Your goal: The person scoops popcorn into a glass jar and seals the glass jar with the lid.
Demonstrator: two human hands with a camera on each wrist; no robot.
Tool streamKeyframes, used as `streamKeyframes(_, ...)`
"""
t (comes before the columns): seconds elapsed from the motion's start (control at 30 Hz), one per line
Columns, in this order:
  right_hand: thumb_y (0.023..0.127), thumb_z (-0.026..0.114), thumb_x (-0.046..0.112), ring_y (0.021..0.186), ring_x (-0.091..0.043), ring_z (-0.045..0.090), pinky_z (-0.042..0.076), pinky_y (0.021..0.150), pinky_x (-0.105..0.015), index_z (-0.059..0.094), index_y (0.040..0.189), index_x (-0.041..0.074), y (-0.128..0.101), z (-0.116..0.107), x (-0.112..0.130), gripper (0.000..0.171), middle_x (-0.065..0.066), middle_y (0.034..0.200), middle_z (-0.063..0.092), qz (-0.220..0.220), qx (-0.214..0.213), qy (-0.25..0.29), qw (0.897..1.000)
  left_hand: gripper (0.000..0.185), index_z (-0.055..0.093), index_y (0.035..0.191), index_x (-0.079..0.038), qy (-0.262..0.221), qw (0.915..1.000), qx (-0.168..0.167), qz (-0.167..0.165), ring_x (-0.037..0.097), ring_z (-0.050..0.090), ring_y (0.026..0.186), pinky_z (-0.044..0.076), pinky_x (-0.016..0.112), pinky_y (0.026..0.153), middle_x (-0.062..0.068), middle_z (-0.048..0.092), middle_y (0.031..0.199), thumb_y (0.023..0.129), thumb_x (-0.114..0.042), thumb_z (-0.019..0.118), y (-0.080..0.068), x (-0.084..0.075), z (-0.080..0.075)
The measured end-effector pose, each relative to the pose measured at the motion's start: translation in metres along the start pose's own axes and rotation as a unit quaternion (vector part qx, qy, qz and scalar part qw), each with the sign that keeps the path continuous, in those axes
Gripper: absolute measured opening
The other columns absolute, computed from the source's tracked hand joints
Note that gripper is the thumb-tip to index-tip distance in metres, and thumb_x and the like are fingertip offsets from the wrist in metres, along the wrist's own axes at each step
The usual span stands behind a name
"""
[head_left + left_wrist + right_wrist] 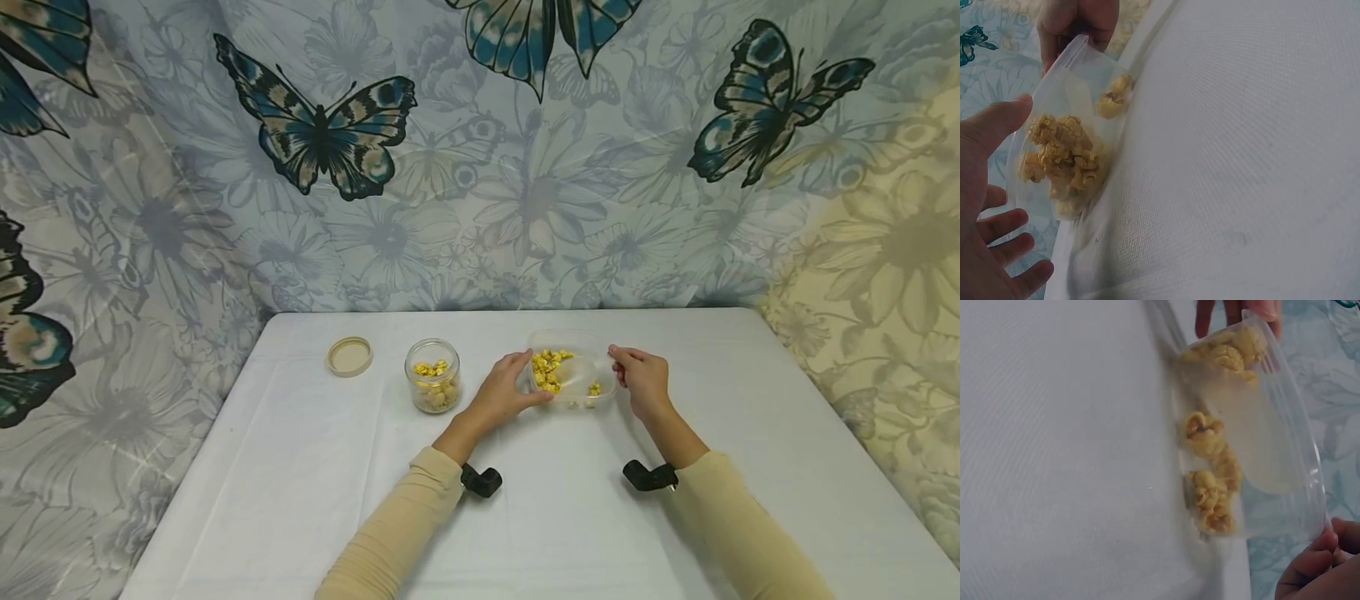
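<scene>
From my remote seat, I judge work partway along. Done side: glass jar (412,392) stands uncapped with popcorn (441,395) inside; lid (349,357) lies apart, left of jar on surface (540,500). Left over: clear container (599,365), right of jar, looks set on surface between hands; it holds more popcorn, mostly heaped at left end, so not emptied. Left hand (501,390) straddles container's left end, fingers loosely spread, not clenched. Right hand (645,379) pinches container's right rim.

Blue-grey floral backdrop (450,250), large printed butterflies (322,137), white cloth-covered table (555,533)
</scene>
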State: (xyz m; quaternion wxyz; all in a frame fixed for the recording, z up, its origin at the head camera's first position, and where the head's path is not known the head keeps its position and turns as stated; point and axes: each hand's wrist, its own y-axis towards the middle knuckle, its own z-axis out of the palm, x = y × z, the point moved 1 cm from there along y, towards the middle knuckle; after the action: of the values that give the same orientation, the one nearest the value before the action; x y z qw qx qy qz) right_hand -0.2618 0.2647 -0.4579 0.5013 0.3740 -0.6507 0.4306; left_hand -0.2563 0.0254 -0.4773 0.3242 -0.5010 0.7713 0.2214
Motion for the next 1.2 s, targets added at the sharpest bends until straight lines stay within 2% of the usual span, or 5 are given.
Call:
streamKeyframes(0.33,0.097,0.060,0.015,0.052,-0.002,0.045,0.040,0.047,-0.015,0.069,0.074,0.014,0.003,-0.005,0.005,0.024,0.008,0.058,0.056,0.058,-0.003,0.067,0.996,0.088,0.029,0.155,-0.019,0.001,1.0000,-0.002,-0.004,0.027,0.036,0.143,0.034,0.043,0.116,0.007,0.038,0.153,0.085,-0.051,0.071,0.002,0.001,0.001)
streamKeyframes(0.57,0.099,0.058,0.020,0.057,-0.002,0.047,0.042,0.050,-0.015,0.068,0.094,0.006,0.008,-0.005,0.008,0.017,0.009,0.064,0.057,0.006,0.064,0.019,0.998,0.087,0.029,0.155,-0.018,0.002,1.0000,-0.002,0.000,0.027,0.035,0.143,0.034,0.044,0.116,0.008,0.039,0.153,0.085,-0.050,0.070,0.001,0.001,0.001)
streamKeyframes(0.73,0.099,0.056,0.021,0.056,-0.001,0.048,0.043,0.050,-0.015,0.066,0.092,0.007,0.012,-0.009,0.010,0.018,0.010,0.063,0.057,0.037,0.109,-0.009,0.993,0.087,0.029,0.155,-0.018,0.004,1.0000,-0.003,-0.002,0.027,0.035,0.144,0.034,0.044,0.117,0.008,0.038,0.153,0.085,-0.050,0.071,0.000,0.001,0.001)
streamKeyframes(0.97,0.099,0.055,0.017,0.052,-0.003,0.046,0.040,0.047,-0.016,0.066,0.079,0.013,0.010,-0.013,0.010,0.023,0.008,0.058,0.056,0.095,0.085,0.053,0.990,0.087,0.028,0.155,-0.019,0.004,1.0000,-0.003,-0.003,0.027,0.034,0.144,0.034,0.044,0.117,0.007,0.038,0.153,0.085,-0.050,0.070,0.000,0.001,0.001)
streamKeyframes(1.2,0.098,0.056,0.017,0.054,-0.003,0.046,0.040,0.047,-0.016,0.067,0.077,0.014,0.011,-0.013,0.010,0.024,0.007,0.060,0.057,0.079,0.076,0.071,0.991,0.087,0.028,0.155,-0.018,-0.003,1.0000,0.001,0.003,0.028,0.033,0.144,0.034,0.046,0.116,0.008,0.037,0.154,0.086,-0.049,0.070,-0.001,0.002,0.001)
